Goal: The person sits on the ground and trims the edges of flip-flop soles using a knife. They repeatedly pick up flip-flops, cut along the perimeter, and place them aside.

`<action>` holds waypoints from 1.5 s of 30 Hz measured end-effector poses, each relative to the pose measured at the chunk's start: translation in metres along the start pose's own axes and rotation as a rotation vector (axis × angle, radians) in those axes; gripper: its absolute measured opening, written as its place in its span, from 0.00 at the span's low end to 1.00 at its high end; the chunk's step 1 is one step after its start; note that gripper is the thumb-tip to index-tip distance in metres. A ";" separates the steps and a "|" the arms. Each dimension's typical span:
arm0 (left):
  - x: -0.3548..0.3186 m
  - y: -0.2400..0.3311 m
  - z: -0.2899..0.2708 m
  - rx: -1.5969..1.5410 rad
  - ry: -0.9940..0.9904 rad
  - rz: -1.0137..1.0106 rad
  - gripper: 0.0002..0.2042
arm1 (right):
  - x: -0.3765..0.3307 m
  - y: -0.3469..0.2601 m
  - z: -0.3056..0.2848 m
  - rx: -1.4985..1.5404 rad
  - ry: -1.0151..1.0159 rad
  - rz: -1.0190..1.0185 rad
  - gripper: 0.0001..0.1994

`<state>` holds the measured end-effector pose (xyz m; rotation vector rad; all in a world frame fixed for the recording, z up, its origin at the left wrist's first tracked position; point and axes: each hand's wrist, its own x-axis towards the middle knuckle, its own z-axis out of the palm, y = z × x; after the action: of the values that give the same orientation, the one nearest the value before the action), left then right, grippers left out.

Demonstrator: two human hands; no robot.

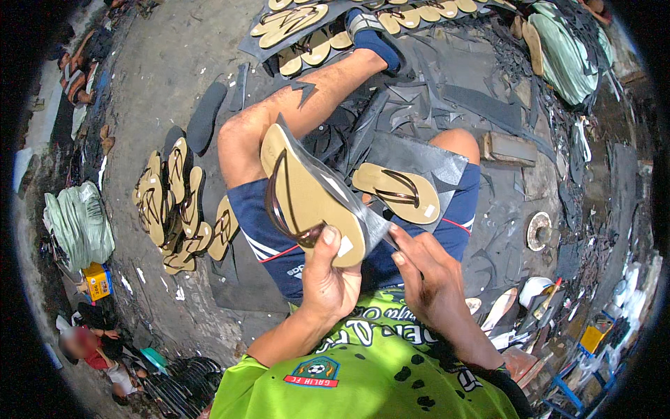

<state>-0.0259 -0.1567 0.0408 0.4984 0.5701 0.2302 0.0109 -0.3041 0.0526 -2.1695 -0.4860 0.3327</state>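
Observation:
My left hand [333,279] is closed on the heel end of a tan flip-flop [307,199] with dark brown straps, thumb on top of the footbed. Dark grey rubber sheet shows beneath the flip-flop and sticks out past its edge. Close to the heel, my right hand [429,272] has its fingers bent together at that sheet's edge. Whatever they grip is too small to make out. A second tan flip-flop [405,195] lies on a square grey rubber sheet [450,164] across my lap.
Finished-looking flip-flops [167,202] are heaped on the floor at left, with a dark sole [207,117] beyond. More flip-flops [314,45] stand in rows at the far side. Rubber scraps surround my legs. At right are a wooden block [509,149] and a round ring [539,231].

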 end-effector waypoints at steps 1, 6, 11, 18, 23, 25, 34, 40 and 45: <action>-0.002 -0.003 -0.006 0.019 0.032 -0.001 0.17 | 0.006 0.000 -0.001 0.010 -0.046 -0.005 0.21; -0.004 -0.002 -0.041 0.031 -0.003 -0.084 0.21 | 0.019 0.000 0.002 0.086 -0.177 -0.031 0.24; -0.006 0.000 -0.050 -0.024 -0.013 -0.141 0.26 | 0.028 -0.005 0.004 0.065 -0.223 -0.023 0.30; -0.014 0.003 -0.061 0.114 -0.001 -0.200 0.29 | 0.047 0.004 0.009 0.131 -0.278 -0.084 0.31; -0.026 0.015 -0.085 0.008 -0.028 -0.256 0.29 | 0.022 0.016 -0.008 0.179 -0.400 -0.056 0.29; -0.029 0.016 -0.077 0.073 -0.010 -0.249 0.28 | 0.002 0.033 -0.004 0.184 -0.373 -0.029 0.29; -0.028 0.015 -0.076 0.041 -0.087 -0.440 0.26 | 0.045 0.034 0.046 0.130 -0.149 -0.078 0.22; -0.028 0.007 -0.071 0.086 -0.008 -0.367 0.24 | 0.085 0.018 0.076 0.034 0.067 -0.174 0.23; -0.035 0.004 -0.068 0.163 0.050 -0.243 0.21 | 0.123 0.009 0.079 0.004 0.119 -0.200 0.19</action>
<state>-0.0941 -0.1392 0.0091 0.5767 0.6960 -0.0358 0.0908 -0.1980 -0.0094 -2.1012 -0.6278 0.0935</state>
